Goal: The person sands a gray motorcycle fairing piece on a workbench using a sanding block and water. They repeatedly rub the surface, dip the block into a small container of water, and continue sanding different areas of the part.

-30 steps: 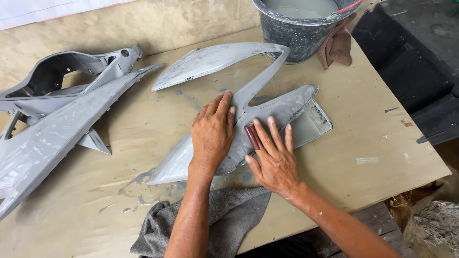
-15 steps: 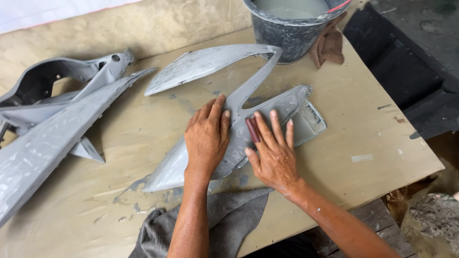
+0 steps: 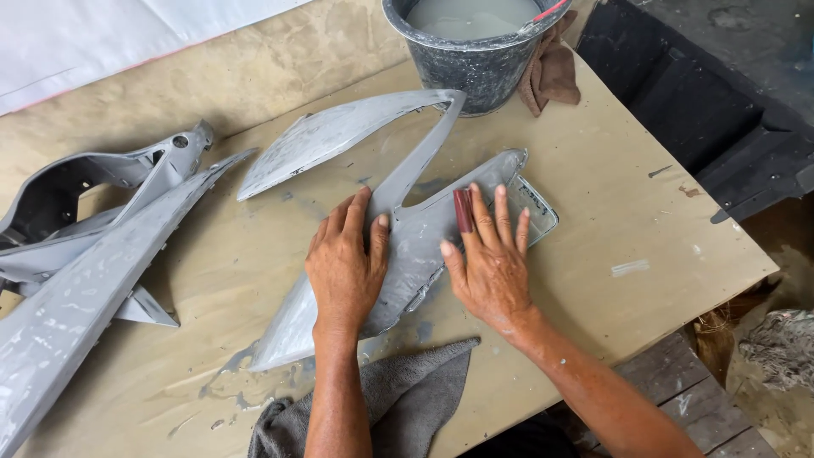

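A wet plywood table (image 3: 644, 178) is filling the view, streaked with grey slurry. A grey primed motorcycle fairing panel (image 3: 398, 254) is lying across its middle, swept like a wing, and more grey fairing pieces (image 3: 76, 280) are piling up at the left edge. At the far edge a dark bucket (image 3: 475, 51) of cloudy water is standing with a brown rag (image 3: 553, 72) draped beside it, and a grey cloth (image 3: 398, 399) is hanging over the near edge.

The left hand (image 3: 343, 267) is lying flat and open on the panel, pinning it. The right hand (image 3: 490, 263) is pressing spread fingers over a small reddish strip (image 3: 463, 210), possibly sandpaper, on the panel's upper part.

The slick surface could be letting the panel skid under pressure; uneven finger pressure could be cutting through the primer at the raised edges
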